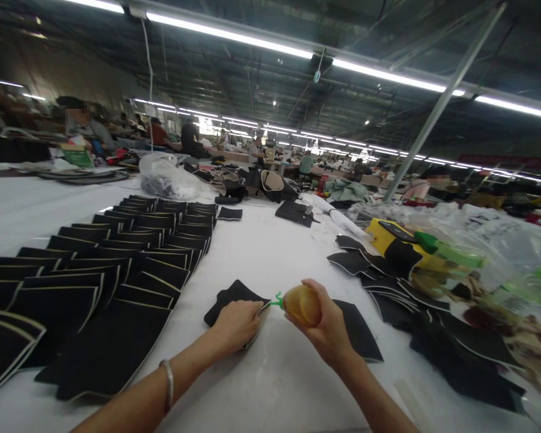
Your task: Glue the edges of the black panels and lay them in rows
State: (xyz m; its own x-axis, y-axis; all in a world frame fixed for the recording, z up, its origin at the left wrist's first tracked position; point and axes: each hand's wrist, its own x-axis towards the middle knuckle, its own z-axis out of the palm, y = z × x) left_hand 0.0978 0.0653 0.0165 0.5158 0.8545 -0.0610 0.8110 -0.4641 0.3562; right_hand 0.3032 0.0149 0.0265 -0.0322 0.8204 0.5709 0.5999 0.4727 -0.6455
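Observation:
In the middle of the white table, my left hand (238,325) is closed on a black fabric piece (237,293) and lifts its right edge. My right hand (327,329) is wrapped round a bottle of amber liquid (303,305), tipped sideways. The bottle's green nozzle (276,302) points left and meets the edge of the black piece by my left fingertips. Another black piece (359,331) lies flat beside and partly behind my right hand.
Overlapping rows of black pieces (135,258) cover the left of the white table (261,240). At the right lie loose black pieces (392,300), a yellow container (379,236) and clear bottles with green tops (460,255). A clear plastic bag (166,174) and several people are farther back.

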